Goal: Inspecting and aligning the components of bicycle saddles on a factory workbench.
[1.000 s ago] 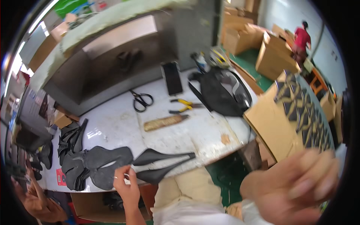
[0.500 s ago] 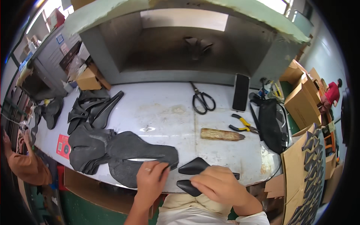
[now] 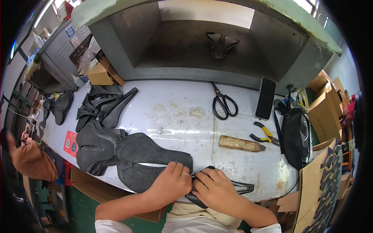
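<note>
In front of me at the table's near edge lies a black forked bike saddle shell (image 3: pixel 244 188), its narrow end to the right. My right hand (image 3: pixel 213 188) is closed over its wide part and hides much of it. My left hand (image 3: pixel 173 181) is curled closed against the right fingertips, at the shell's left end; what it pinches is hidden. Just beyond the left hand rests a dark grey saddle-shaped cover (image 3: pixel 149 149) with a long slot. It adjoins a stack of similar grey covers (image 3: pixel 95 149) on the left.
More black saddle shells (image 3: pixel 110 105) lie at the back left. Scissors (image 3: pixel 223 105), a phone (image 3: pixel 265 99), yellow-handled pliers (image 3: pixel 265 133), a worn tapered stick (image 3: pixel 241 143) and a black pouch (image 3: pixel 292 132) are farther right. A grey metal booth (image 3: pixel 186 72) stands behind. A person (image 3: pixel 35 161) sits far left.
My left hand has moved right from the grey cover's narrow end to meet my right hand at the black shell. The right hand now covers more of the shell. The view has shifted somewhat.
</note>
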A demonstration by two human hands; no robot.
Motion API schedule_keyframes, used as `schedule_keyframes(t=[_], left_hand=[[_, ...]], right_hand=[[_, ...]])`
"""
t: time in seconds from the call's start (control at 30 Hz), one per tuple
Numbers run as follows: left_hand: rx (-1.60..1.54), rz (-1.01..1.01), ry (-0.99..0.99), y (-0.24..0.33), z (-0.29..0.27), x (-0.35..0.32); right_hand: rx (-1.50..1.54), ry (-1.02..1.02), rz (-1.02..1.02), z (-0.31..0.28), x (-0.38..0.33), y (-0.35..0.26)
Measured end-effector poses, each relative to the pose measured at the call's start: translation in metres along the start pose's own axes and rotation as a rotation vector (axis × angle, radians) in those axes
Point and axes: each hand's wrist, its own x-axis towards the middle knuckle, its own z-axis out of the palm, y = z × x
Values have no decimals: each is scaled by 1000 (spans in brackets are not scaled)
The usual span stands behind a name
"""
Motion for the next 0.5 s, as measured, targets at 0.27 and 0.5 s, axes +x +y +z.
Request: schedule_keyframes(t=[0.27, 0.5], left_hand=[[5, 19, -37, -3, 4, 6], [-635, -548, 216, -2, 17, -4]], right_hand=[[-90, 57, 102, -18, -19, 22], [20, 122, 22, -15, -7, 10]])
